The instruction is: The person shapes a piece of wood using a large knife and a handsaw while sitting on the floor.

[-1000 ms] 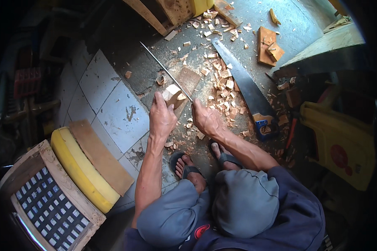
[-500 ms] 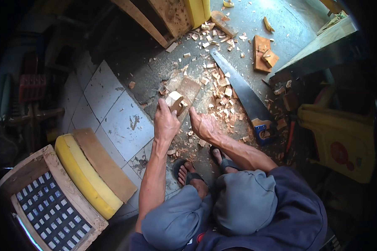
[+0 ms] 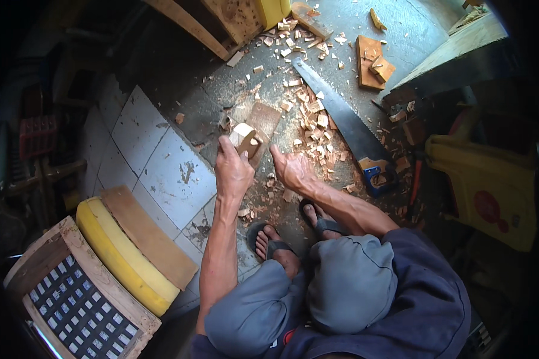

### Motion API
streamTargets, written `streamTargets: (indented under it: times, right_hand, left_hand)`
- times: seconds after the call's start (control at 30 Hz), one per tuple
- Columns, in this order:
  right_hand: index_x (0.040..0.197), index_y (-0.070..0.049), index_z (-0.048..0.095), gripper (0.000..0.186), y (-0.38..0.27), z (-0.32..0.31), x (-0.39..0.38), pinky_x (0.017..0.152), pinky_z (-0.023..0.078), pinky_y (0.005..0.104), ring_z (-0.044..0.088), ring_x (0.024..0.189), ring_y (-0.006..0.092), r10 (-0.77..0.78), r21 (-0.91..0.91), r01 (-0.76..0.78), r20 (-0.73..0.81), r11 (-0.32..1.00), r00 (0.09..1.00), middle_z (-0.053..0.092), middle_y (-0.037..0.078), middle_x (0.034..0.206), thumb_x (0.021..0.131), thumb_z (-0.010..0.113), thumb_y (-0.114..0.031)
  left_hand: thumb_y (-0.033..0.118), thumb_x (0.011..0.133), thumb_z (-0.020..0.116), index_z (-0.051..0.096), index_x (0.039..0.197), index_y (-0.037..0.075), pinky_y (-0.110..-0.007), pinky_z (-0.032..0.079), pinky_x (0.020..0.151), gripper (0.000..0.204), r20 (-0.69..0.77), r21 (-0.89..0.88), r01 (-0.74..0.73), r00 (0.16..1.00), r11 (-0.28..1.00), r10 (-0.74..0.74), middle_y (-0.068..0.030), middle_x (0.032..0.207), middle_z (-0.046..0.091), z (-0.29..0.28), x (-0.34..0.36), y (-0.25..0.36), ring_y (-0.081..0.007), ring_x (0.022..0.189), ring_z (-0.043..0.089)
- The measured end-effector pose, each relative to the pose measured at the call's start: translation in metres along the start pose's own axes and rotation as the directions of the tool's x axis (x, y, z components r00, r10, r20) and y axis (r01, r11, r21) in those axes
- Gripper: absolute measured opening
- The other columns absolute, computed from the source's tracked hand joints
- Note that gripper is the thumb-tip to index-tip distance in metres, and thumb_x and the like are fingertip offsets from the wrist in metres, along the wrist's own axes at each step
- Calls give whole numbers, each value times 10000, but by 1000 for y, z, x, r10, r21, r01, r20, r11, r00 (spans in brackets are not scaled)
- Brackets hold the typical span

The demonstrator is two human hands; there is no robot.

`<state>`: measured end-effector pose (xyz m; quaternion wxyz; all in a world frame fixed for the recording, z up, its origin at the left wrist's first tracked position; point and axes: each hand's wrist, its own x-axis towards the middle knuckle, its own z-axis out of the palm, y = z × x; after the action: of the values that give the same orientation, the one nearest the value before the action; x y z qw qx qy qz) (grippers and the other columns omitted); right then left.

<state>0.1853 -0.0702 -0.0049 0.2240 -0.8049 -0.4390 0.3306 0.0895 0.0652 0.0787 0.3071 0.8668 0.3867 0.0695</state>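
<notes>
My left hand [image 3: 233, 170] grips a small wooden piece [image 3: 243, 136] with a pale cut face, held on a brown board [image 3: 262, 117] on the floor. My right hand [image 3: 294, 172] is just right of the board, index finger extended and the others curled; what it holds, if anything, is hidden. The long thin metal rod seen earlier is not distinguishable now. A handsaw [image 3: 340, 110] with a blue handle lies to the right, beside many wood chips [image 3: 317, 128].
Nailed wood blocks [image 3: 368, 57] lie beyond the saw. A wooden frame [image 3: 233, 27] stands at top, a pale panel [image 3: 446, 63] at upper right, a yellow object [image 3: 485, 179] at right, and a slatted seat frame [image 3: 66, 233] with a yellow foam strip [image 3: 126, 254] at lower left.
The thin metal rod, which lay diagonally across the wooden piece in my right hand, has dropped from view. My right index finger has straightened beside the board; my left hand still holds the piece.
</notes>
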Motion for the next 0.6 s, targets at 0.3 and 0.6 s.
streamTargets:
  times: [0.3,0.6]
  right_hand:
    - [1147,-37,442,176,-17,-12,1,529,522,559,671,613,472,-58,60,60,-37,996,998,668,267,720,996,443,-127]
    - [1085,-49,428,143,-8,-9,2,524,469,566,643,602,484,-60,45,61,-18,997,998,651,274,699,1015,442,-173]
  left_hand:
    - [-76,880,614,400,1153,-75,-538,536,817,348,-7,5,9,1000,1000,-9,-370,1078,599,-4,-2,-1,-523,941,665]
    - [-54,886,632,405,1151,-77,-525,536,858,350,25,-58,45,999,997,-43,-348,1055,591,-2,1,-7,-500,955,664]
